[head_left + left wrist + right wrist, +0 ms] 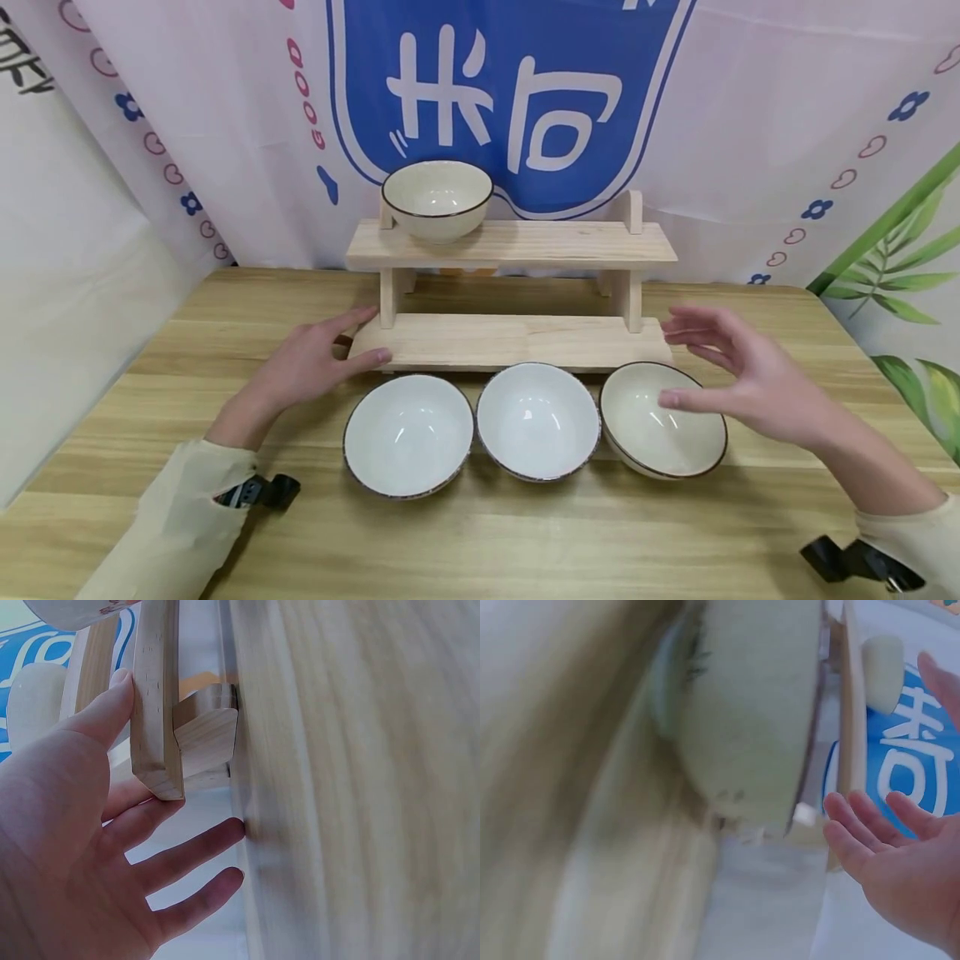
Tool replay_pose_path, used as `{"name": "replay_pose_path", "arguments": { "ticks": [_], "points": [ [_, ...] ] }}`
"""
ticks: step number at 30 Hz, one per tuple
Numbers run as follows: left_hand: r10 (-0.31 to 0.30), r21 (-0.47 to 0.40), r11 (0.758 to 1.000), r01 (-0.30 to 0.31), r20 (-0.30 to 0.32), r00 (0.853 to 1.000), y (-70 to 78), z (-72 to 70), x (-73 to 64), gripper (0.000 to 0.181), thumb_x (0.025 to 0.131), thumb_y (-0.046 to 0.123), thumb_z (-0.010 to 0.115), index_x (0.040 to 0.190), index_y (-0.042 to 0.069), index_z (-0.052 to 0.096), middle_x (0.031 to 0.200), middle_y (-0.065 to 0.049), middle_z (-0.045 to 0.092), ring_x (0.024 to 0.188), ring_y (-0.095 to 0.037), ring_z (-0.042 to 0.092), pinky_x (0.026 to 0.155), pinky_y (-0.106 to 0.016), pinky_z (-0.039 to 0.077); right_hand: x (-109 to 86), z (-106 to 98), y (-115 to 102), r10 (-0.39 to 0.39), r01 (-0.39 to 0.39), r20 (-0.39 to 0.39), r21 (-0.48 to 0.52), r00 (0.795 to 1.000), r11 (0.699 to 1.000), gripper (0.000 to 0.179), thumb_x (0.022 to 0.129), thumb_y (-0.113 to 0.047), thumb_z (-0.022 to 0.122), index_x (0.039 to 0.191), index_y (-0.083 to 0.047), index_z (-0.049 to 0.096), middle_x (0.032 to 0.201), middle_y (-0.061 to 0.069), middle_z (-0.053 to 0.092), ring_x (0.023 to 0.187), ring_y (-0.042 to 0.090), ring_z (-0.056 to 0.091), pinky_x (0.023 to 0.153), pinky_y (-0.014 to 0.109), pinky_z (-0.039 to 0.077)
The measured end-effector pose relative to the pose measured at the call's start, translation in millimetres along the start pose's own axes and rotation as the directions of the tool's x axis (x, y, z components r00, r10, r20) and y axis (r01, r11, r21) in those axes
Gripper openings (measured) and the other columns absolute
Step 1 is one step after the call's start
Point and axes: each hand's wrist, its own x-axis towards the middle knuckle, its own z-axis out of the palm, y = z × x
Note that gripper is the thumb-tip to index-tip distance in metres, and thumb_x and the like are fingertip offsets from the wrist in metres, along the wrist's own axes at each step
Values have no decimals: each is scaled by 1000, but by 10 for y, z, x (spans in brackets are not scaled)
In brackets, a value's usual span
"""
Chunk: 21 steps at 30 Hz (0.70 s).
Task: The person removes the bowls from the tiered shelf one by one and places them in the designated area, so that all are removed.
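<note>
A two-tier wooden display stand sits at the back of the table. My left hand grips the left end of its lower board, thumb on the top face and fingers at the end, two of them spread loose below in the left wrist view. Past the stand's right end, my right hand is raised with relaxed fingers, holding nothing. Its thumb overlaps a cream, brown-rimmed bowl in the head view. To that bowl's left stand a middle white bowl and a left white bowl, both dark-rimmed.
Another cream bowl with a brown rim stands on the left of the upper board. Behind the stand hangs a printed cloth with a blue sign. The wood-grain table extends toward me in front of the bowls.
</note>
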Motion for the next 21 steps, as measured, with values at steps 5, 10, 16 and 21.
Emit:
{"name": "replay_pose_path", "arguments": {
  "ticks": [5, 10, 16, 21],
  "points": [
    [7, -11, 1000, -7, 1, 1000, -7, 5, 7, 90, 98, 68, 63, 166, 16, 37, 162, -25, 49, 127, -44, 68, 102, -61, 57, 207, 50, -202, -15, 16, -35, 31, 999, 999, 79, 87, -6, 87, 154, -9, 45, 146, 12, 57, 126, 2, 62, 106, 5, 45],
    [2, -13, 1000, -2, 6, 1000, 0, 14, 10, 90, 98, 69, 62, 166, 17, 37, 160, -25, 51, 127, -43, 69, 100, -60, 58, 432, 140, -373, -7, 8, -16, 57, 1000, 998, 75, 92, -13, 85, 155, -9, 44, 144, 8, 59, 129, 16, 64, 109, 9, 46],
    [1, -9, 1000, -1, 8, 1000, 7, 14, 11, 90, 98, 68, 62, 167, 16, 37, 161, -26, 49, 127, -44, 68, 101, -60, 58, 715, 277, -544, 23, -24, 12, 114, 1000, 993, 86, 91, -16, 86, 161, -13, 37, 147, 7, 59, 135, 26, 62, 120, 34, 47],
    [3, -5, 1000, -3, 10, 1000, 11, 3, 5, 90, 98, 68, 62, 167, 15, 36, 163, -27, 47, 128, -46, 68, 101, -61, 57, 901, 364, -672, 18, -23, 37, 147, 999, 989, 91, 91, -18, 86, 164, -12, 32, 151, 10, 58, 137, 28, 61, 124, 47, 44]
  ]
}}
